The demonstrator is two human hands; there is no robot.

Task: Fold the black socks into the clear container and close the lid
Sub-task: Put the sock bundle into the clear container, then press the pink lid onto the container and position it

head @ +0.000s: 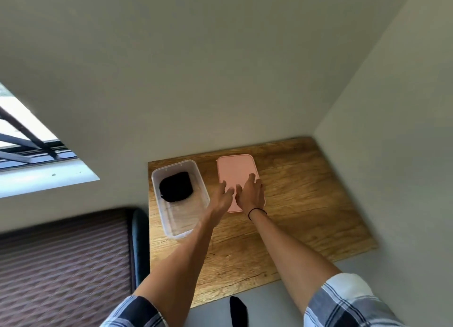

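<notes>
A clear container [157,199] stands open at the left end of a wooden table [306,204]. Folded black socks [176,186] lie in its far half. To its right a pink lid [234,172] lies flat on the wood. My right hand [251,194] rests on the lid's near right part with fingers spread. My left hand [221,195] hovers at the lid's left edge, between lid and container, fingers apart and holding nothing.
The table sits in a corner, with pale walls behind it and to the right. A dark cushioned seat [61,265] is at the lower left beside the table. A window [27,152] is at the far left. A black sock-clad foot [237,312] shows below the table's front edge.
</notes>
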